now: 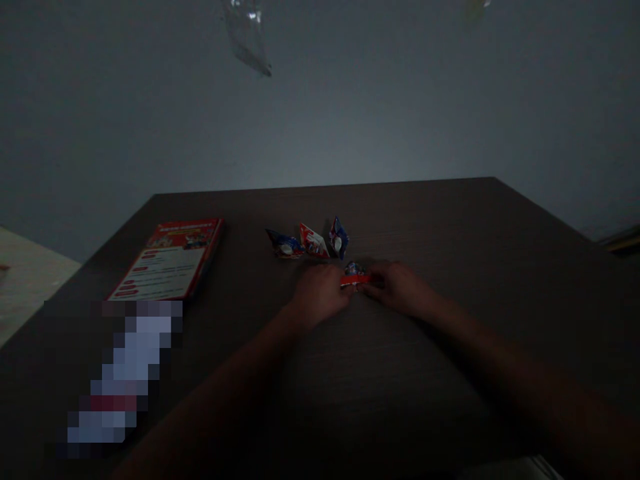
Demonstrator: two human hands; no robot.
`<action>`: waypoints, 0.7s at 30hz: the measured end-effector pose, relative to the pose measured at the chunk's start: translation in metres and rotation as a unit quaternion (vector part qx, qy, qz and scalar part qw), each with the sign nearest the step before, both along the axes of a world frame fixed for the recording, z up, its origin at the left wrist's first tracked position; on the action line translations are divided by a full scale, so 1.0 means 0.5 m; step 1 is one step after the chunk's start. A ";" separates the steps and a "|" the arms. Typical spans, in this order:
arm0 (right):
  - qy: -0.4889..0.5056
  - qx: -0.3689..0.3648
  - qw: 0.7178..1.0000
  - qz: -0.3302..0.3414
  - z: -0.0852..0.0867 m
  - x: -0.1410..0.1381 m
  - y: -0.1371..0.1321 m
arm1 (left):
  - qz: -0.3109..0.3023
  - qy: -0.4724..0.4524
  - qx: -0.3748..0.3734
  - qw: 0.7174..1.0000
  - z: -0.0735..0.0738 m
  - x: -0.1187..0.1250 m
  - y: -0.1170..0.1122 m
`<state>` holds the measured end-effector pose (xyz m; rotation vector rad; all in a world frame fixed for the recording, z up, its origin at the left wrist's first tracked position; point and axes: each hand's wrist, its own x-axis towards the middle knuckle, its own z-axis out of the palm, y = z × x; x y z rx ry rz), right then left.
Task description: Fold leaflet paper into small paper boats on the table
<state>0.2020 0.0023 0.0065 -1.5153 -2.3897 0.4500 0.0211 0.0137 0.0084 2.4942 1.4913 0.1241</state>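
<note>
Both my hands rest on a dark wooden table (450, 220) and meet at a small red and blue packet (355, 276). My left hand (320, 293) pinches the packet's left end with its fingers closed. My right hand (395, 287) grips the right end, fingers curled. Just beyond the hands lie three more small packets: a blue one (284, 244), a red and white one (313, 242) and a blue one standing on edge (339, 238). The room is dim, so fine detail is hard to see.
A red printed booklet or flat box (170, 261) lies on the table's left side. A blurred-out patch (123, 373) sits near the front left. A plain wall rises behind the table, with a clear plastic thing (247, 37) at the top.
</note>
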 end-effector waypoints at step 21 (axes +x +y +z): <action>0.017 -0.051 0.994 -0.090 -0.001 0.026 0.003 | 0.074 0.028 -0.047 0.996 0.025 -0.039 0.016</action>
